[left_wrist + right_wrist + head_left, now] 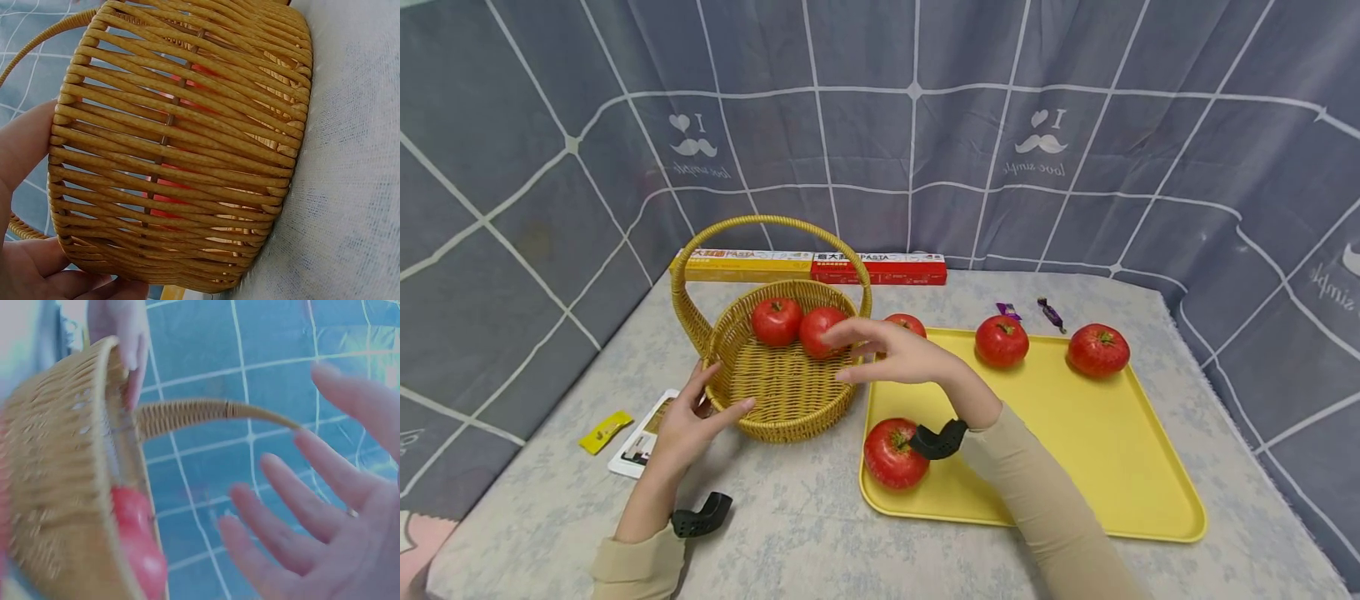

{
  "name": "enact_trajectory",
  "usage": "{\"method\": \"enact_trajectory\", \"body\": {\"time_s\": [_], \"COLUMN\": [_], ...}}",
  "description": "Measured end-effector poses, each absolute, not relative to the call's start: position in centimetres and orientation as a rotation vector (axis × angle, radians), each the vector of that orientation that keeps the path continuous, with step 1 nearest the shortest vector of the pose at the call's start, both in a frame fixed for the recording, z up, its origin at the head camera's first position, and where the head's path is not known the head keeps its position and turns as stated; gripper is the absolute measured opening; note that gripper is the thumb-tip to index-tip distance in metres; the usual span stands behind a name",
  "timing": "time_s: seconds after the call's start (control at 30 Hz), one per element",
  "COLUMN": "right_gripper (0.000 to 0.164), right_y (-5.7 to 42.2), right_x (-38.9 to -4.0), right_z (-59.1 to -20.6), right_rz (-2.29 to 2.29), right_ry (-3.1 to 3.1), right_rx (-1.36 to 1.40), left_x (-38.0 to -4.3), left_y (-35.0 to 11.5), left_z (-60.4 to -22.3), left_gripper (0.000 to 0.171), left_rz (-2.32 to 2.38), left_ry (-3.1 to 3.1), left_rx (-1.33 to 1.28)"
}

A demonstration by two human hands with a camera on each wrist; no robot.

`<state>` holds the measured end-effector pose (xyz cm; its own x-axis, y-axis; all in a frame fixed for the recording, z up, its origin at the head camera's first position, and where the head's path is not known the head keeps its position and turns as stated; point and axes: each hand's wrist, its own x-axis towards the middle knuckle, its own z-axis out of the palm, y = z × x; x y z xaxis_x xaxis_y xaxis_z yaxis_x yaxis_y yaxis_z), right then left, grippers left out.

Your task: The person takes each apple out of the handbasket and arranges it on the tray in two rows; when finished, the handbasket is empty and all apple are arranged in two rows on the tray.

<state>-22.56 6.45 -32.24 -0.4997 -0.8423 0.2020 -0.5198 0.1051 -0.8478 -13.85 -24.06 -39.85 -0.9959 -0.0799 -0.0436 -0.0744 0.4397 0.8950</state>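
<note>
My left hand (688, 429) grips the near left rim of a round wicker basket (790, 429), thumb and fingers at its edge. Two red apples (777, 322) lie at the back inside the basket, and red shows through the weave in the left wrist view. Above the basket's right rim is my right hand (898, 354), fingers spread and holding nothing; the right wrist view shows them apart from the basket. Beneath my right wrist, another red apple (891, 458) sits in the near left corner of a yellow tray (1075, 450).
Along the tray's far edge are more red apples (1098, 350), one partly behind my right hand. Two purple-wrapped candies (1051, 314) lie past it. Yellow and red pasta boxes (880, 268) stand behind the basket. A yellow packet (606, 432) and a white-edged pack (643, 437) lie left.
</note>
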Motion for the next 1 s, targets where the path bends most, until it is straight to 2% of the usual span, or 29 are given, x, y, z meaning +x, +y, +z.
{"method": "enact_trajectory", "body": {"time_s": [0.27, 0.53, 0.77, 1.0], "right_gripper": [0.044, 0.039, 0.040, 0.058], "right_y": [0.0, -3.4, -3.5, -3.6], "right_x": [-24.6, -26.6, -27.2, -27.3], "right_z": [-30.8, -33.9, -36.3, -37.1], "right_rz": [-1.661, -1.919, -1.792, -1.472], "right_ry": [2.145, 2.298, 2.486, 2.668], "right_rx": [-1.137, -0.886, -0.782, -0.682], "left_x": [-13.8, -13.7, -13.7, -13.6], "left_y": [-24.0, -23.8, -23.9, -23.9], "left_z": [-39.9, -39.8, -39.9, -39.7], "left_gripper": [0.089, 0.090, 0.091, 0.090], "left_rz": [-1.657, -1.629, -1.631, -1.624], "left_ry": [-2.644, -2.645, -2.649, -2.647], "left_rx": [0.148, 0.140, 0.136, 0.123]}}
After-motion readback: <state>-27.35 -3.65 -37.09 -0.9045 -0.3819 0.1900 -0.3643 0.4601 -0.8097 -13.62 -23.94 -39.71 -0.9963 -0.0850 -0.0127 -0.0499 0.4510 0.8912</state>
